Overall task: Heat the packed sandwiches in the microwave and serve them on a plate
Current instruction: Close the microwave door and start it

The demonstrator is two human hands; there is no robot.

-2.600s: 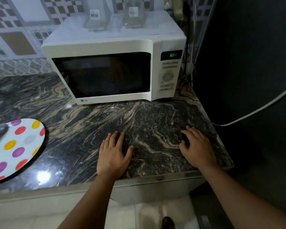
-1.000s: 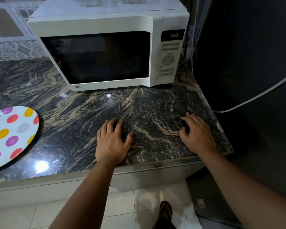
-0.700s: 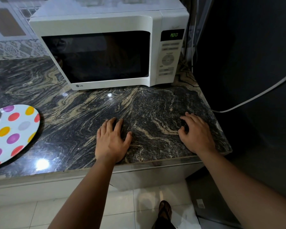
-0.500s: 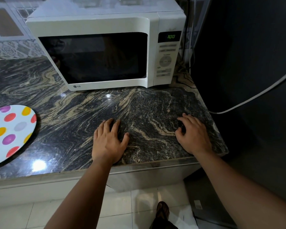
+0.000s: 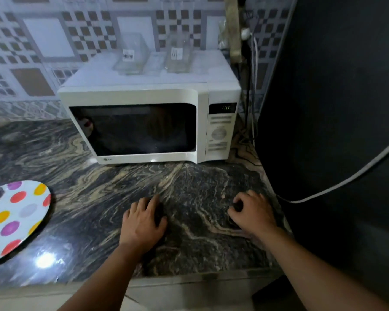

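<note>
Plate: spotted, well left of the left hand, cut off by the frame edge; a blurred dark thing on its left part is unreadable.
Left hand: flat on the worktop, grip spread, holding nothing.
Microwave: beyond both hands, door shut; the dark window hides any sandwiches.
Containers: two clear ones on top, hazy.
Display: digits too faint to read.
Right hand: on the worktop, fingers curled under, empty.
</note>
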